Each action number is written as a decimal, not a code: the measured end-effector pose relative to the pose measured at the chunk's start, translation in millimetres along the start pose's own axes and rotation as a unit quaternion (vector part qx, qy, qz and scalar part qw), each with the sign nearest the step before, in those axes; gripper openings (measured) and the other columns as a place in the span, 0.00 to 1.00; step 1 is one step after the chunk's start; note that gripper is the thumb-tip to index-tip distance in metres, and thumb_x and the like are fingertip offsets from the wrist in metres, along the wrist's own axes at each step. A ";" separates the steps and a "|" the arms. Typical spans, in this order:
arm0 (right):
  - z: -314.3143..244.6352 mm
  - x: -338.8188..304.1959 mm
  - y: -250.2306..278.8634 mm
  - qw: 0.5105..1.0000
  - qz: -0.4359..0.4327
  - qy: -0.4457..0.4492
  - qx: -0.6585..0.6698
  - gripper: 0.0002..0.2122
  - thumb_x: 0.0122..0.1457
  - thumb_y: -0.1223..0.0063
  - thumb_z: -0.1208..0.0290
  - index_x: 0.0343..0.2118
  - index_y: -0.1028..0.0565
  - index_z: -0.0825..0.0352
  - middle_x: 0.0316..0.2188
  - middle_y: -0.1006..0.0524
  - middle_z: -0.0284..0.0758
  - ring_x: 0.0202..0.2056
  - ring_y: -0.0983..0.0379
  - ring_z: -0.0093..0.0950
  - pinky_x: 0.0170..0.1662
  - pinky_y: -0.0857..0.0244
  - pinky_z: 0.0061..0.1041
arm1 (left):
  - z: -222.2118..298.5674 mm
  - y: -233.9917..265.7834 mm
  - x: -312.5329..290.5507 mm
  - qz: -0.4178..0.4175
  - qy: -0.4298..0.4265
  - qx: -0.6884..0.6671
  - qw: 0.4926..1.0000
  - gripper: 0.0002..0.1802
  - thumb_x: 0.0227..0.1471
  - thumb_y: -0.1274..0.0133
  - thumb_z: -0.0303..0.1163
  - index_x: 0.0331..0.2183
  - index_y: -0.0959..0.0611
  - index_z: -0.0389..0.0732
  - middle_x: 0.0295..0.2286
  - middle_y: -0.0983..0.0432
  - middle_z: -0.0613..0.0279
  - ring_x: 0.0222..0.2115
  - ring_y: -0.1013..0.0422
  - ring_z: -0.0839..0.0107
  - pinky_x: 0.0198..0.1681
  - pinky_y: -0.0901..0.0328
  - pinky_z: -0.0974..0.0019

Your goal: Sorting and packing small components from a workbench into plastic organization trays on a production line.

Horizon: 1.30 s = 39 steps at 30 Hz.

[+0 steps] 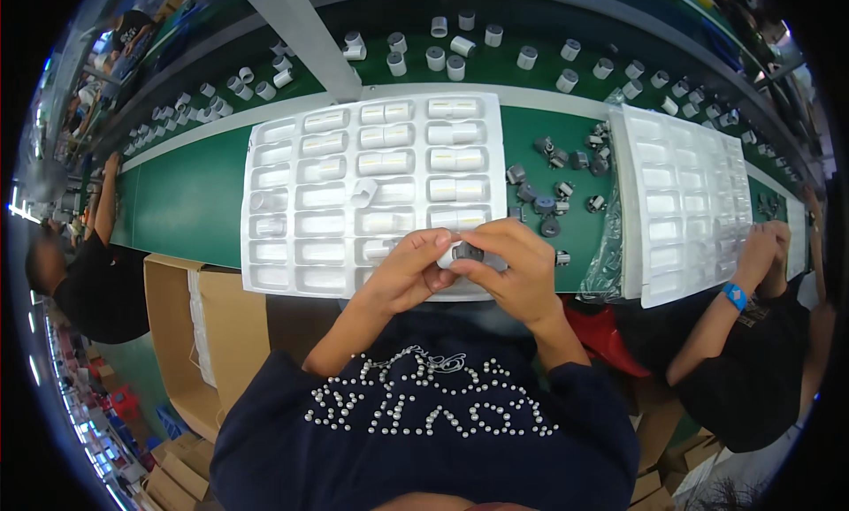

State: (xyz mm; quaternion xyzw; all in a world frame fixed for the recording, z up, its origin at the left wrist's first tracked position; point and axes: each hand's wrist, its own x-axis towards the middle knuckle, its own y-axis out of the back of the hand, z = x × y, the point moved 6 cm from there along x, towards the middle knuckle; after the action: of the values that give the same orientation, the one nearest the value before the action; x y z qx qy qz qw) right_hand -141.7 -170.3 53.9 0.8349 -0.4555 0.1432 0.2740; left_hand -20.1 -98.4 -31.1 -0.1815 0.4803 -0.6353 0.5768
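Above the white tray [320,251], a white cylinder [447,257] is being held.
The left hand [409,263] is pinching its side, the right hand [523,268] its dark end [466,250].

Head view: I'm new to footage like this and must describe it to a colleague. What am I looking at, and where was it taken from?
There is no machine here, just a person's two bare hands. The single picture comes from a wide fisheye camera worn on that person's head, looking down, so straight edges bend near the rim.

The left hand holds a small white cylinder, while the right hand grips the dark grey piece at its end. Beneath is a white compartment tray, partly filled, on a green surface. Loose dark grey parts lie to its right. More white cylinders stand or lie beyond. A hand farther right belongs to someone else.
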 end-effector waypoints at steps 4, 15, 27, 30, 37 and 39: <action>-5.0 -4.9 4.9 0.993 0.019 0.072 -0.094 0.15 0.38 0.30 0.72 0.32 0.21 0.68 0.29 0.23 0.36 0.29 0.26 0.32 0.32 0.33 0.27 | 1.7 -16.0 7.4 0.052 -0.015 0.016 0.998 0.19 0.59 0.50 0.33 0.49 0.26 0.33 0.36 0.26 0.63 0.33 0.30 0.80 0.33 0.33 0.80; -36.1 -11.2 -28.2 0.985 -0.106 0.065 -0.121 0.14 0.45 0.36 0.71 0.36 0.23 0.66 0.31 0.25 0.33 0.31 0.26 0.33 0.32 0.32 0.30 | 12.5 -16.5 -22.9 -0.075 0.036 0.284 0.955 0.20 0.55 0.48 0.26 0.49 0.28 0.32 0.42 0.27 0.59 0.46 0.33 0.77 0.47 0.34 0.71; 167.8 193.8 21.4 0.944 -0.001 -0.129 -0.305 0.16 0.46 0.39 0.68 0.38 0.22 0.71 0.34 0.21 0.48 0.39 0.24 0.44 0.43 0.31 0.33 | 104.7 7.5 -48.4 0.266 -0.352 0.778 0.447 0.19 0.48 0.43 0.29 0.44 0.22 0.36 0.45 0.32 0.46 0.42 0.37 0.48 0.46 0.38 0.55; 184.3 197.7 0.9 0.929 -0.156 -0.098 -0.320 0.18 0.44 0.36 0.66 0.38 0.22 0.69 0.37 0.22 0.47 0.39 0.24 0.43 0.45 0.31 0.33 | 104.1 20.8 -54.5 0.258 -0.326 0.778 0.472 0.13 0.49 0.45 0.27 0.40 0.19 0.37 0.44 0.31 0.48 0.43 0.37 0.49 0.46 0.38 0.55; 117.7 148.9 68.6 0.961 -0.094 -0.061 -0.253 0.19 0.46 0.37 0.65 0.41 0.24 0.69 0.39 0.22 0.42 0.38 0.24 0.37 0.43 0.31 0.31 | 115.8 26.2 -66.8 0.273 -0.341 0.662 0.609 0.12 0.54 0.49 0.25 0.41 0.19 0.37 0.42 0.27 0.54 0.42 0.32 0.61 0.45 0.36 0.62; 117.0 123.5 57.3 0.905 -0.241 -0.089 -0.339 0.17 0.48 0.38 0.67 0.41 0.23 0.68 0.36 0.22 0.41 0.37 0.24 0.35 0.42 0.31 0.28 | 112.4 33.1 -70.7 0.277 -0.317 0.593 0.687 0.12 0.56 0.51 0.26 0.42 0.20 0.36 0.43 0.27 0.55 0.43 0.31 0.65 0.45 0.35 0.63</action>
State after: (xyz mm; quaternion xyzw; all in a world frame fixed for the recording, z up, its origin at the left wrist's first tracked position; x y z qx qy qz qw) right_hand -123.8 -348.2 38.4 0.7855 -0.2841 -0.1648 0.5246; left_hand 105.6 -75.2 17.8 0.1488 -0.1791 -0.5040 0.8317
